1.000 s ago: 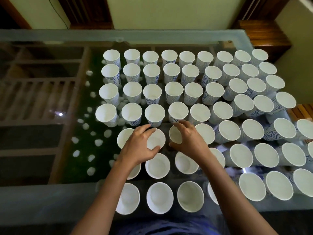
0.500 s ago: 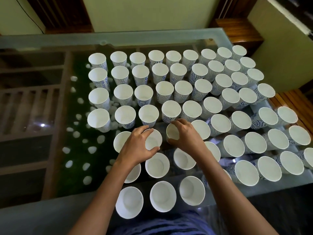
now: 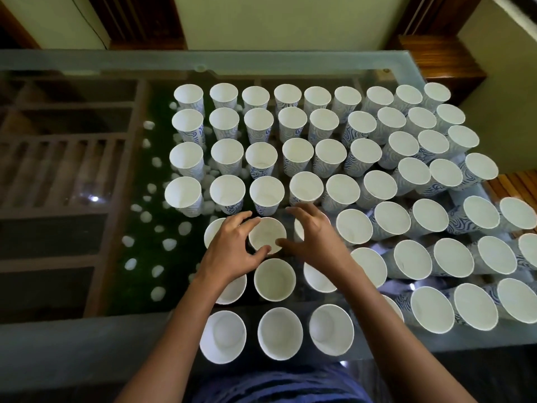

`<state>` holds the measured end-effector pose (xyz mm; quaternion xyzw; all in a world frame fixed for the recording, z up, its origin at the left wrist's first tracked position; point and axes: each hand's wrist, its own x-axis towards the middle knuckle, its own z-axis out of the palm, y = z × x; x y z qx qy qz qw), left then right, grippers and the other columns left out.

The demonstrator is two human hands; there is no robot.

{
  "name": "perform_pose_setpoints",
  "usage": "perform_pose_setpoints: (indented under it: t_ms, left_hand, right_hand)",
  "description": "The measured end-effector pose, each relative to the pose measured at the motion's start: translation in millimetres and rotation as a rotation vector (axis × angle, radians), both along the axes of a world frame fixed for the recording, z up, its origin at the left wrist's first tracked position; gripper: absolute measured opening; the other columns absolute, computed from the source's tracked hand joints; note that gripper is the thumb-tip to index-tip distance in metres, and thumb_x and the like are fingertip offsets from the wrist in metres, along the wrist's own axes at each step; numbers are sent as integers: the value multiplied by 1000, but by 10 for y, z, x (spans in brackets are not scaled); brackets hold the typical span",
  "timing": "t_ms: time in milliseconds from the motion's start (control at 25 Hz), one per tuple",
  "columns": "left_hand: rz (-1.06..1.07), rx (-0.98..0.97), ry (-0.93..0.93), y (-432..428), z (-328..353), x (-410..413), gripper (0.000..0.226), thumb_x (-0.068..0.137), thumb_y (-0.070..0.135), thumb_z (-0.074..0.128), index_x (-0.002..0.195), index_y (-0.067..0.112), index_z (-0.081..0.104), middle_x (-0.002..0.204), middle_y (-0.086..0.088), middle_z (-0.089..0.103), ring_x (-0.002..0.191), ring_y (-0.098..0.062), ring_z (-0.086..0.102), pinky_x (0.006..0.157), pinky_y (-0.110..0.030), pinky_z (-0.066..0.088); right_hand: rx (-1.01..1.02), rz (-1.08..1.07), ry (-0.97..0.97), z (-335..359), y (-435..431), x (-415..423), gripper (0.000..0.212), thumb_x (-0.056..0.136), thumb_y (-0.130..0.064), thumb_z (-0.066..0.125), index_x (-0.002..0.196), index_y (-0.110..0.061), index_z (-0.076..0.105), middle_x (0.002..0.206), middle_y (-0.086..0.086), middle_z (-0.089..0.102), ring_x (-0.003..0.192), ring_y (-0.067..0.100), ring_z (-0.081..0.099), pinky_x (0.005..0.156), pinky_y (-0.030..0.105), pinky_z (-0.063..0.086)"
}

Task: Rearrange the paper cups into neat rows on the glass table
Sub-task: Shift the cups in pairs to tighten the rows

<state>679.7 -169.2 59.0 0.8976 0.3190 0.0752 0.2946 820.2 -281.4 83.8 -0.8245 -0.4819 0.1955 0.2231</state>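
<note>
Standing upright in the fifth row from the far edge, the cup (image 3: 266, 234) sits near the middle of the tabletop (image 3: 87, 338), mouth up, with more cups (image 3: 305, 187) ranked just behind it, beside it and in front of it. The left hand (image 3: 232, 251) grasps it: the fingers curl over the far-left side of the rim and the thumb hooks round the near side, the palm lying over the neighbouring cup to the left. The left forearm comes up from the bottom edge, angled to the right, crossing two nearer cups.

The right hand (image 3: 316, 241) hovers just right of the cup, fingers spread and arched, its thumb tip at the cup's right rim. It covers a second cup (image 3: 298, 229), only a sliver of which shows; whether it grips that one I cannot tell. The right forearm slants in from the lower right over several cups.

Cups fill the right and centre of the glass in rows, white inside with blue swirls outside. White pebbles (image 3: 169, 244) on green lie below the glass at left, beside a slatted wooden frame (image 3: 58, 170).
</note>
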Motion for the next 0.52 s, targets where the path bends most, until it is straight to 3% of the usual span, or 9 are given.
perform_pose_setpoints:
  t_ms: [120,320,520]
  left_hand:
    - [72,17,-15,95,18,-158,58,73,31,72,127,14,54,136,-7,48,127,-21,39,102,-30,32]
    - [123,-13,38,245,-33,-328,59,77,28,69,131,16,49,141,-3,40,131,-18,31,104,-25,26]
    - [106,-35,37,253,-70,-325,59,76,28,69,130,16,50,140,-2,42,130,-17,32,103,-25,28]
  right_hand:
    - [-26,80,8,-56,139,-163,64,73,-28,76,127,-6,50,129,14,49,118,29,47,97,31,36]
    - [-139,121,-85,-153,247,-328,74,77,-41,69,138,-14,38,141,9,38,127,27,37,97,36,40]
    - [-148,109,-101,-180,279,-336,70,79,-36,68,138,-15,37,140,9,38,125,28,40,93,38,43]
